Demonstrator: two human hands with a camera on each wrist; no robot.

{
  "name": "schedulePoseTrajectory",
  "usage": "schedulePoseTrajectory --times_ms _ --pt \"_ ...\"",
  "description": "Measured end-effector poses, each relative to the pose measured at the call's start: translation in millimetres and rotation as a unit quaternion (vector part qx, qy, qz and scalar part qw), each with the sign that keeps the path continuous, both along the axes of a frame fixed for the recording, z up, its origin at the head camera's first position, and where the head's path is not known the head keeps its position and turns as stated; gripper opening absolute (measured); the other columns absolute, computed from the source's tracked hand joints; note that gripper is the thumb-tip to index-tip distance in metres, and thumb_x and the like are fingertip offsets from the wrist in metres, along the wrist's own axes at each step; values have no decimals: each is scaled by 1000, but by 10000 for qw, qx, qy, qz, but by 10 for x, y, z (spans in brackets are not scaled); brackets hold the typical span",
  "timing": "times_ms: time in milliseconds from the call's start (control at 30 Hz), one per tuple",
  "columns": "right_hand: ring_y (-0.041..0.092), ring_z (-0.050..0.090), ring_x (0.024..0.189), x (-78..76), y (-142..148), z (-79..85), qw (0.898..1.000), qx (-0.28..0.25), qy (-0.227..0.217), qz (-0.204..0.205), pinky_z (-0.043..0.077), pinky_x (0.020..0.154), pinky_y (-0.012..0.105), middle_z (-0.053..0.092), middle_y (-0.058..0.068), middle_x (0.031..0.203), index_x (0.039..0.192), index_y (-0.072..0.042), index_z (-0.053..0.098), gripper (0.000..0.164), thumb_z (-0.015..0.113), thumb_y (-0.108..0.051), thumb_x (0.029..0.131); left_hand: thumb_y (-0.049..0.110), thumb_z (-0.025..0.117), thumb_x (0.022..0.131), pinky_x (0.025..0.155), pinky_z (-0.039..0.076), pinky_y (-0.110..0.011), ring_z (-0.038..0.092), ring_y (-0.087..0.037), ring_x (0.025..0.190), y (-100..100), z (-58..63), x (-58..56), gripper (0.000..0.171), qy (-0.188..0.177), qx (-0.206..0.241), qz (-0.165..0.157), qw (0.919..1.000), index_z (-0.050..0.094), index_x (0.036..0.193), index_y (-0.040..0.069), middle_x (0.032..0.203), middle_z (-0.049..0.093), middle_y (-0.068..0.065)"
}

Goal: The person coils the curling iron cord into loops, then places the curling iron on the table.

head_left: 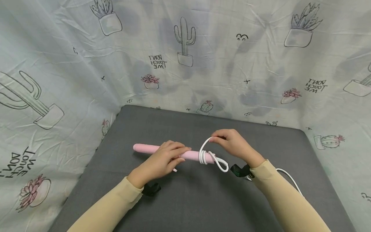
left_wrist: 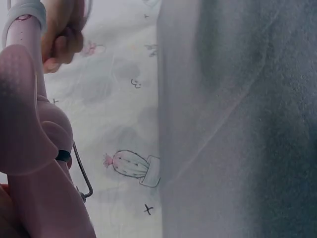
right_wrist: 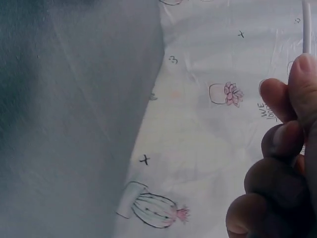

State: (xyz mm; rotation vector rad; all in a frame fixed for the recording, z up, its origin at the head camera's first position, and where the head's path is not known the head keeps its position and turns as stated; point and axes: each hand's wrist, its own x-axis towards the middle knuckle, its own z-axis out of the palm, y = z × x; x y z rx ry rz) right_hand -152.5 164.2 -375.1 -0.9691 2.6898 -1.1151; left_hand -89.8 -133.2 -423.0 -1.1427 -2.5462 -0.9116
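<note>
A pink curling iron (head_left: 146,148) is held slantwise over the grey table, its rounded tip to the left. My left hand (head_left: 163,161) grips it around the middle. Several turns of white cord (head_left: 202,157) circle its right end, and a loop hangs from that end. With thumb and forefinger, my right hand (head_left: 232,143) pinches the cord above and right of these turns. The left wrist view shows the iron's pink body (left_wrist: 49,198) up close, with a thin metal stand (left_wrist: 86,178) on its side. In the right wrist view, cord (right_wrist: 307,29) rises from the pinching fingertips (right_wrist: 303,69).
The dark grey table (head_left: 185,199) reaches back to a pale curtain (head_left: 220,58) printed with cacti, which also hangs on both sides. More white cord (head_left: 291,178) trails past the right forearm. A small white piece (head_left: 175,170) pokes out below the left hand.
</note>
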Motion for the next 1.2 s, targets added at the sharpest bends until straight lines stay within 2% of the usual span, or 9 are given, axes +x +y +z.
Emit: schedulePoseTrajectory --times_ms 200,433,533,633,733,833,967,1067,1200 --pt "12 45 62 21 -10 -210 9975 -232 -672 13 40 58 29 62 -8 78 89 -23 72 14 62 -28 95 30 60 97 91 40 -34 48 -11 111 5 41 39 40 -186 283 -16 9994 56 137 26 126 55 9" --pt "14 48 63 85 -65 -346 9873 -528 -1486 205 40 55 26 60 -2 76 92 -19 73 19 56 -22 100 25 66 94 91 40 -36 49 -13 111 12 49 40 41 35 460 172 9988 58 134 23 126 57 8" --pt "13 51 66 122 -87 -358 9915 -629 -1077 365 42 58 28 63 1 81 95 -14 72 18 55 -14 99 21 69 91 88 41 -36 49 -14 110 19 57 34 43 206 651 424 9968 60 133 22 125 58 7" --pt "11 49 63 166 -121 -368 9964 -503 -639 242 42 57 29 61 0 75 90 -12 68 17 54 -10 98 18 71 90 85 41 -35 49 -15 107 34 57 16 43 281 881 618 9938 61 131 19 123 58 6" --pt "7 43 54 212 -174 -380 9975 -285 -637 -89 39 53 28 51 -4 65 79 -14 61 25 53 -21 101 17 70 90 83 41 -35 49 -15 107 45 52 5 42 261 1064 785 9909 61 131 17 123 58 5" --pt "7 37 50 252 -246 -388 9982 -187 -552 -110 35 50 27 43 -6 61 76 -15 55 30 50 -29 102 18 70 91 82 41 -35 49 -16 105 55 52 -4 41 248 1181 999 9876 61 131 16 123 58 5" --pt "5 38 50 298 -316 -397 9999 -25 -25 97 37 50 26 41 -8 61 104 -17 63 19 46 -27 103 17 70 90 81 41 -36 49 -17 105 64 60 -25 42 290 1308 1330 9820 61 131 16 123 58 4" --pt "4 40 52 334 -341 -382 9994 271 225 30 40 53 26 43 -10 63 125 -17 59 27 43 -26 105 17 70 90 79 41 -37 50 -18 104 60 68 -51 41 284 1375 1549 9779 62 130 15 122 58 3" --pt "6 52 60 403 -348 -346 9943 775 733 -77 45 56 29 57 -8 72 123 -16 59 24 46 -22 104 22 68 92 76 41 -37 51 -18 99 8 101 -98 39 145 1566 1882 9695 61 131 17 121 59 2"
